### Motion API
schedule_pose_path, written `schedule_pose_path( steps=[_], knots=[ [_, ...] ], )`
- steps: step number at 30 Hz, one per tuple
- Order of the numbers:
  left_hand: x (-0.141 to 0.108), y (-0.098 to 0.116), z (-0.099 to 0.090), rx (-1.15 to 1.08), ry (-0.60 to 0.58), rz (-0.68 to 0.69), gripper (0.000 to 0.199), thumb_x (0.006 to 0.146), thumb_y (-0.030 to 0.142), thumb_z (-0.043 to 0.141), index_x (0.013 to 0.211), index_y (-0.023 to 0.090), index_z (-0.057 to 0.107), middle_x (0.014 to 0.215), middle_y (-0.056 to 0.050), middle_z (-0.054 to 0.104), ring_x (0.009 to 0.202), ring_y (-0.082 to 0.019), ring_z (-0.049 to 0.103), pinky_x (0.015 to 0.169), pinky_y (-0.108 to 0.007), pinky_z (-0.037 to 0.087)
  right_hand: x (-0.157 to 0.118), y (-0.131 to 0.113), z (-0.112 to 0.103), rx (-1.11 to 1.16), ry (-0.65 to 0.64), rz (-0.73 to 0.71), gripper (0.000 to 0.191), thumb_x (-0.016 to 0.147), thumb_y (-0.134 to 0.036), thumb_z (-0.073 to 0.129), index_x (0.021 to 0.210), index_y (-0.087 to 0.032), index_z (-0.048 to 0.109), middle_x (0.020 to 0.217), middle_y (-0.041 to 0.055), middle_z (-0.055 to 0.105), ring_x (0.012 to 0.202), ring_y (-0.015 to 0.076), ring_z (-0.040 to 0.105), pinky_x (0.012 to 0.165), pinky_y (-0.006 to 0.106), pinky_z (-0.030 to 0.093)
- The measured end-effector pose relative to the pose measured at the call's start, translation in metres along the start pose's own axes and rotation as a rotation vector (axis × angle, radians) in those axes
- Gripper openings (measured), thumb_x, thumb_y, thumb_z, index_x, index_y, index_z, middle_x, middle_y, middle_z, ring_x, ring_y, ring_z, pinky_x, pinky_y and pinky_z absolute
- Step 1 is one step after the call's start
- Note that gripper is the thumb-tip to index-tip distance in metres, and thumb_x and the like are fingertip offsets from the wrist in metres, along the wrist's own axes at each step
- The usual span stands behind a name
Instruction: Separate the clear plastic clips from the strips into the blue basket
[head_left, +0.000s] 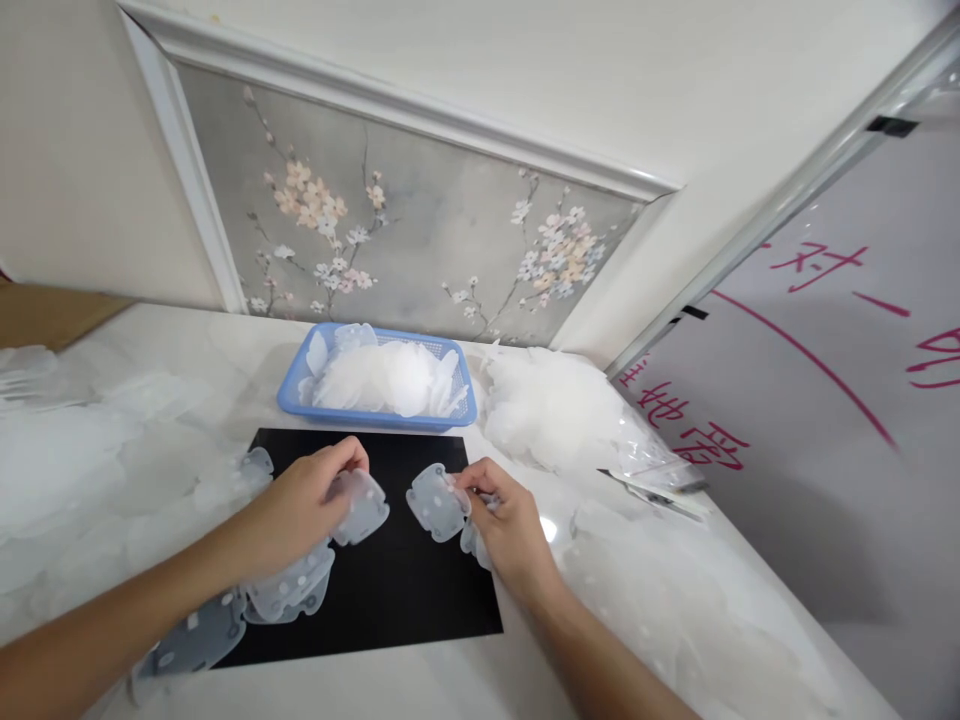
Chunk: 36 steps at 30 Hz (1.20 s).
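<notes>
Here the left hand (311, 500) has thumb and fingers pinched on the edge of a frosted, notched plastic piece (365, 510), over the black mat (412, 600). Across to the right hand (517, 530): fingertips nipped together on a spotted plastic piece (435, 502), above the mat's right side, with what seems another piece (472, 545) half hidden below. Just behind the mat sits a blue basket (442, 421), heaped with white pieces (375, 375).
</notes>
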<state>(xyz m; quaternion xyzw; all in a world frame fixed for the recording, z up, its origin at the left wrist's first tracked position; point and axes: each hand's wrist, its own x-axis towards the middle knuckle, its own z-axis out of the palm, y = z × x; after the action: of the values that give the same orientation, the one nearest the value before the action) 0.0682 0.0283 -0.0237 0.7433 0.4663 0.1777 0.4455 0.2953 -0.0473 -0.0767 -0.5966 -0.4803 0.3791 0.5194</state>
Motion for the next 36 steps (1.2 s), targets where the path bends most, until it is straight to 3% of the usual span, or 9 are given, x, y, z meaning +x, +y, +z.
schedule_pose_path(
  steps=[5, 8, 10, 13, 17, 25, 29, 32, 36],
  knots=[
    [-0.006, 0.012, 0.007, -0.304, -0.153, -0.189, 0.018, 0.082, 0.034, 0.045, 0.081, 0.023, 0.059, 0.055, 0.006, 0.036, 0.051, -0.013, 0.029, 0.052, -0.026, 0.022, -0.002, -0.013, 0.004, 0.276, 0.030, 0.015, 0.023, 0.077, -0.035, 0.073, 0.071, -0.022, 0.055, 0.064, -0.0021, 0.062, 0.057, 0.0131, 0.049, 0.057, 0.025, 0.040],
    [-0.011, 0.016, 0.014, -0.268, -0.223, -0.213, 0.030, 0.086, 0.049, 0.053, 0.103, 0.026, 0.061, 0.065, 0.006, 0.049, 0.057, -0.013, 0.042, 0.056, -0.025, 0.029, -0.006, -0.015, 0.009, 0.369, 0.002, 0.073, 0.027, 0.074, -0.036, 0.076, 0.070, -0.021, 0.054, 0.064, -0.0019, 0.064, 0.054, 0.0118, 0.048, 0.054, 0.024, 0.038],
    [-0.013, 0.015, 0.017, -0.219, -0.260, -0.164, 0.029, 0.087, 0.050, 0.056, 0.098, 0.025, 0.064, 0.074, 0.003, 0.060, 0.068, -0.015, 0.052, 0.064, -0.025, 0.036, -0.008, -0.015, 0.011, 0.384, -0.029, 0.089, 0.028, 0.074, -0.037, 0.077, 0.070, -0.021, 0.055, 0.066, -0.0008, 0.066, 0.055, 0.0128, 0.051, 0.054, 0.025, 0.040],
    [-0.011, 0.012, 0.020, -0.166, -0.194, -0.079, 0.027, 0.088, 0.045, 0.055, 0.076, 0.022, 0.064, 0.078, 0.000, 0.066, 0.076, -0.018, 0.057, 0.071, -0.027, 0.041, -0.008, -0.014, 0.010, 0.335, -0.062, 0.054, 0.023, 0.076, -0.036, 0.076, 0.069, -0.022, 0.059, 0.075, 0.0029, 0.071, 0.070, 0.0187, 0.063, 0.064, 0.029, 0.047],
    [-0.006, 0.010, 0.018, -0.167, -0.124, -0.054, 0.028, 0.091, 0.041, 0.054, 0.071, 0.023, 0.063, 0.077, 0.000, 0.069, 0.075, -0.018, 0.060, 0.071, -0.027, 0.043, -0.006, -0.013, 0.005, 0.271, -0.109, 0.038, 0.014, 0.079, -0.033, 0.071, 0.071, -0.022, 0.065, 0.085, 0.0052, 0.074, 0.084, 0.0224, 0.068, 0.074, 0.033, 0.051],
    [-0.004, 0.009, 0.017, -0.301, -0.152, -0.034, 0.026, 0.090, 0.044, 0.056, 0.076, 0.025, 0.066, 0.077, -0.002, 0.071, 0.085, -0.022, 0.064, 0.086, -0.030, 0.046, -0.004, -0.012, 0.002, 0.219, -0.098, 0.043, 0.013, 0.077, -0.032, 0.071, 0.069, -0.022, 0.066, 0.079, 0.0036, 0.072, 0.074, 0.0210, 0.065, 0.069, 0.033, 0.052],
    [-0.004, 0.010, 0.016, -0.310, -0.174, -0.060, 0.024, 0.092, 0.041, 0.054, 0.079, 0.026, 0.066, 0.077, -0.001, 0.072, 0.086, -0.021, 0.065, 0.089, -0.030, 0.045, -0.005, -0.009, 0.000, 0.159, -0.113, 0.000, 0.004, 0.077, -0.026, 0.071, 0.080, -0.022, 0.071, 0.076, 0.0020, 0.069, 0.064, 0.0163, 0.058, 0.062, 0.029, 0.048],
    [-0.006, 0.011, 0.016, -0.342, -0.185, -0.068, 0.023, 0.091, 0.041, 0.056, 0.080, 0.025, 0.066, 0.076, -0.001, 0.071, 0.085, -0.021, 0.065, 0.087, -0.031, 0.045, -0.006, -0.011, -0.001, 0.087, -0.135, -0.141, 0.011, 0.079, -0.025, 0.070, 0.089, -0.025, 0.076, 0.089, 0.0046, 0.068, 0.070, 0.0170, 0.059, 0.062, 0.030, 0.048],
    [-0.007, 0.011, 0.017, -0.340, -0.136, -0.104, 0.033, 0.090, 0.052, 0.054, 0.079, 0.024, 0.069, 0.070, -0.002, 0.066, 0.073, -0.020, 0.059, 0.070, -0.028, 0.045, -0.009, -0.017, -0.001, 0.060, -0.145, -0.209, 0.013, 0.081, -0.035, 0.072, 0.078, -0.023, 0.076, 0.112, 0.0091, 0.064, 0.080, 0.0189, 0.062, 0.064, 0.030, 0.050]
  ],
)
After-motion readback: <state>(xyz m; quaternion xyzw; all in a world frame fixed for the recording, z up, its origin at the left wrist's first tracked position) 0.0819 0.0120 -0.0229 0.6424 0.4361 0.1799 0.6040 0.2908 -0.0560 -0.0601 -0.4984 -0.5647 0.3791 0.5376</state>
